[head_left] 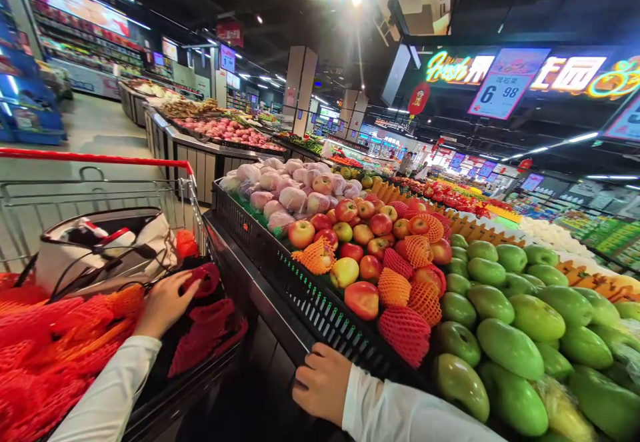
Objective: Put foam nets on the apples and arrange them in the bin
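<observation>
My left hand (167, 302) is over the black crate in the shopping cart, fingers stretched toward a dark red foam fruit net (204, 278). Another red foam net (205, 332) lies just below it. Left of this hand is a heap of red and orange foam nets (55, 349). My right hand (323, 381) rests at the front edge of the fruit stand, beside the black crate wall (320, 309). Its fingers are curled, and their inner side is hidden. Nearest to it are loose apples (363, 300) and a red foam-netted fruit (404, 332).
A beige bag (150, 249) sits in the cart, below its red handle (95, 157). Wrapped pale fruit (295, 199) fills the crate's far end. Green mangoes (510, 345) lie at right. More produce stands (220, 152) line the aisle (100, 122).
</observation>
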